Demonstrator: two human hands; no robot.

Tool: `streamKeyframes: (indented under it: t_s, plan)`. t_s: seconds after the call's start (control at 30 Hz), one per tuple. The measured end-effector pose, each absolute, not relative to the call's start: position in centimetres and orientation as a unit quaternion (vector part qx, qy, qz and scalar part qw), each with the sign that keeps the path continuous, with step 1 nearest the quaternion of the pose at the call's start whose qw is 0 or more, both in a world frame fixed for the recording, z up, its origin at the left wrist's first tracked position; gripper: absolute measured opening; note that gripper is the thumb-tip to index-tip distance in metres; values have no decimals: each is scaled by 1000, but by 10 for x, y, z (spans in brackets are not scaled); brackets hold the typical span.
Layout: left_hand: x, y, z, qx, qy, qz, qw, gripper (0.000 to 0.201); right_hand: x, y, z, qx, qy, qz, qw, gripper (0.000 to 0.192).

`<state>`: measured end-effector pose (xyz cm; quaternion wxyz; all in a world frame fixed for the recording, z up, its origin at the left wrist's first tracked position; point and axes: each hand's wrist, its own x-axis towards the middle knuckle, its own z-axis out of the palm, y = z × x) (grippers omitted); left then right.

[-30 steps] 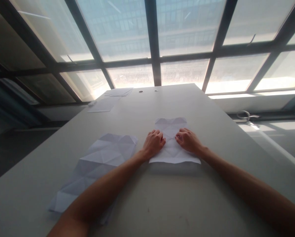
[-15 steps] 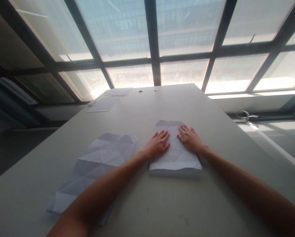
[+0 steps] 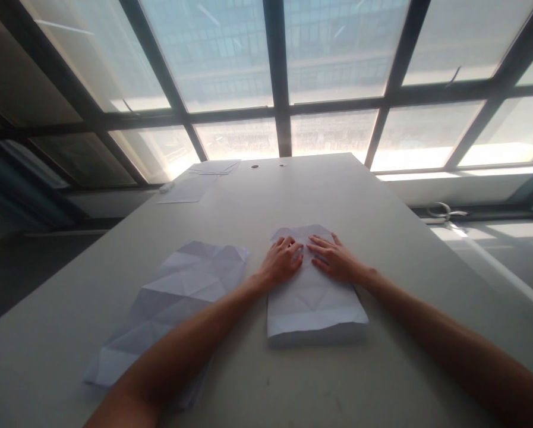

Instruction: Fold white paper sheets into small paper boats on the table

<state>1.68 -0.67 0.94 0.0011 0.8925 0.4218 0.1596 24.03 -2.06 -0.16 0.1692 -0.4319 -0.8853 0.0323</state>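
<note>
Since a moment ago, both hands are sitting lower on the folded sheet [image 3: 313, 297], whose near edge has slid closer. Left hand [image 3: 280, 262] is pressing with fingers curled; right hand [image 3: 334, 258] is lying flat and spread (neither gripping). A creased sheet [image 3: 172, 303] is resting left on the tabletop [image 3: 382, 238].
</note>
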Motion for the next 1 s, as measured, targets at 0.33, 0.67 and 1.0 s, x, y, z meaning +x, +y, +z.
streamKeyframes:
  t_s: [0.33,0.67,1.0]
  plan:
    - [13,-1,-7,901,423,92,33,53,239,-21,-6,-449,-877,27,167,54]
    - [13,-2,-3,907,411,88,27,54,239,-19,-7,-411,-886,70,201,52]
    - [12,-2,-5,909,405,97,21,54,238,-18,-7,-431,-877,75,196,50]
